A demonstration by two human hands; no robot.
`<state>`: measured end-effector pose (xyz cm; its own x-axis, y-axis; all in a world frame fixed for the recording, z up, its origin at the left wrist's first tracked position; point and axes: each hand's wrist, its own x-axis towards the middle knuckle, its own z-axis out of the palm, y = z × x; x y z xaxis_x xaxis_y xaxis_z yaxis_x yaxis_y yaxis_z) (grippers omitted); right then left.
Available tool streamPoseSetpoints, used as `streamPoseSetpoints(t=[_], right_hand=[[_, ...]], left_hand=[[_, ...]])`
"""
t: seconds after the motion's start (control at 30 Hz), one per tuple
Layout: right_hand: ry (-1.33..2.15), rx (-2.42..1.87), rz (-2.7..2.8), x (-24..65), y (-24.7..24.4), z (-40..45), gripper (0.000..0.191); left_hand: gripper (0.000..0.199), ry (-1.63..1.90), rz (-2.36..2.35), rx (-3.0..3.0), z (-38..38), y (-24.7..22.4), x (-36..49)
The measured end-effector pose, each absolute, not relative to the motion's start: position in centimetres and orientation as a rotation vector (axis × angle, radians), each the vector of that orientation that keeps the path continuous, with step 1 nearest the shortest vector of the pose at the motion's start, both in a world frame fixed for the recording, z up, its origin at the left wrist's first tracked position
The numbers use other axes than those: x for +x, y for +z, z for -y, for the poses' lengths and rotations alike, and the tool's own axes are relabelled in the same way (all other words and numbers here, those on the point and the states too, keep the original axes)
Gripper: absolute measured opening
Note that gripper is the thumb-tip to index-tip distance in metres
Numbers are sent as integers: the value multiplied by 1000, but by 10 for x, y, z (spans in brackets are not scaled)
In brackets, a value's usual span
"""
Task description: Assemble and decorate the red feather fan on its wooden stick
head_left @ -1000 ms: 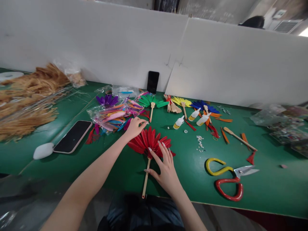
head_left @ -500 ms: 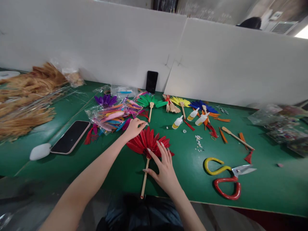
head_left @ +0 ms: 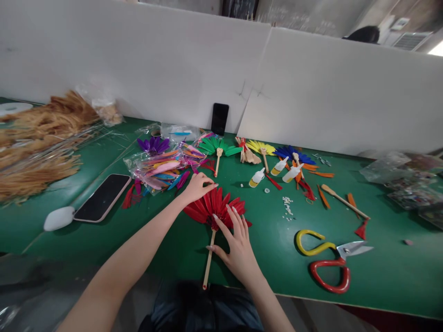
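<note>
A red feather fan (head_left: 216,203) lies on the green table in front of me, its thin wooden handle (head_left: 209,260) pointing toward my lap. My left hand (head_left: 198,188) is over the fan's upper left edge, thumb and forefinger pinched together by the tip of a top feather. What is in that pinch, if anything, is too small to make out. Spread fingers of my right hand (head_left: 237,244) rest on the fan's right-hand feathers and near its base, with the thumb beside the handle. Part of the feathers is hidden under both hands.
Scissors (head_left: 341,258), small white beads (head_left: 287,206) and glue bottles (head_left: 256,178) lie to the right. Green (head_left: 219,146), yellow (head_left: 262,147) and blue (head_left: 294,154) fans line the back. Bagged feathers (head_left: 161,168) and a phone (head_left: 103,197) are at left.
My left hand has shifted slightly right and down, its pinch now at the feather tip. The right hand stays on the fan. The whole view has moved a little.
</note>
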<state>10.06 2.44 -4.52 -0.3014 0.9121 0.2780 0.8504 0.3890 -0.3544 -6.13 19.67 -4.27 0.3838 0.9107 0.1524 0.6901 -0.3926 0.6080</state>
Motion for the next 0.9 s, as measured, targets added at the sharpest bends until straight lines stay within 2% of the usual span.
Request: streamPoseSetpoints(t=[0.43, 0.9], right_hand=[[154, -1524, 2076, 102, -51, -22, 57], [156, -1557, 2218, 97, -48, -6, 64]], left_hand=[[23, 698, -1348, 2068, -197, -45, -65], [20, 693, -1282, 2082, -199, -41, -65]])
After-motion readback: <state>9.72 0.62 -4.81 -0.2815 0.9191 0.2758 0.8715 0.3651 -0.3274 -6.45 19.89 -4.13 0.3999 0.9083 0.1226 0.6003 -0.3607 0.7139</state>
